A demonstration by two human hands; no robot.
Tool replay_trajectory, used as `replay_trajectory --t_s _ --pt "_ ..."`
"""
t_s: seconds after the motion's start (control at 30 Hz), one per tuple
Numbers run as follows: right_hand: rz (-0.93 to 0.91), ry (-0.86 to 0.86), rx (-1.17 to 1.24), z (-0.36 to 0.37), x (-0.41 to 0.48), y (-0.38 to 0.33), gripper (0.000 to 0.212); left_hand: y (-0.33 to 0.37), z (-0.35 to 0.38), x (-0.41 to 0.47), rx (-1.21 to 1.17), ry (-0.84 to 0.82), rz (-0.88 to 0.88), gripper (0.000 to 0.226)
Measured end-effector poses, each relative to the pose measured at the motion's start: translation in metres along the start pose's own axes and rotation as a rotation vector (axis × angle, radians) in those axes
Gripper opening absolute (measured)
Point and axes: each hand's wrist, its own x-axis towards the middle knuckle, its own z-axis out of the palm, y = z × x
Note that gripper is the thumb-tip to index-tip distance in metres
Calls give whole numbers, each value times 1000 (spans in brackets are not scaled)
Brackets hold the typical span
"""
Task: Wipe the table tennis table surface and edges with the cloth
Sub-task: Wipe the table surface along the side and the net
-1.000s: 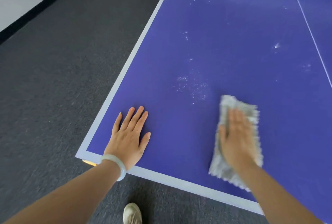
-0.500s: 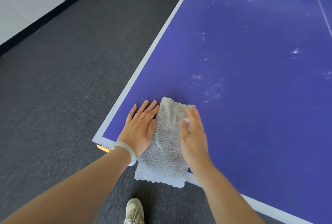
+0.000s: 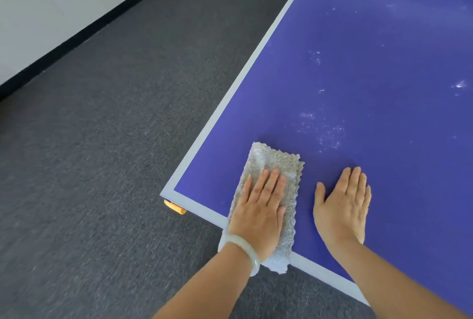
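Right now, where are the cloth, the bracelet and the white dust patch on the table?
cloth (image 3: 275, 158): head view, its far end beyond the fingertips.
bracelet (image 3: 252, 254): head view, the band on the left wrist.
dust patch (image 3: 330, 134): head view, middle of the white specks.

The left hand (image 3: 261, 206) hides the cloth's (image 3: 273, 162) middle; the table (image 3: 384, 63) (blue) runs past the top and right edges.
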Motion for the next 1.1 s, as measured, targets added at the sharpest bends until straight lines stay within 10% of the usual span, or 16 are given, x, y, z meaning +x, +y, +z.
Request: replay_trajectory --t_s 0.37,0.87,1.1 --pt "8 10 -93 -1 -2 -4 76 -108 -26 34 -38 -59 -623 63" --pt "7 12 -107 1 0 -2 77 -81 -9 23 57 -37 -372 58" --pt "7 17 -95 5 1 -1 77 -112 -26 59 -154 -7 -852 62"
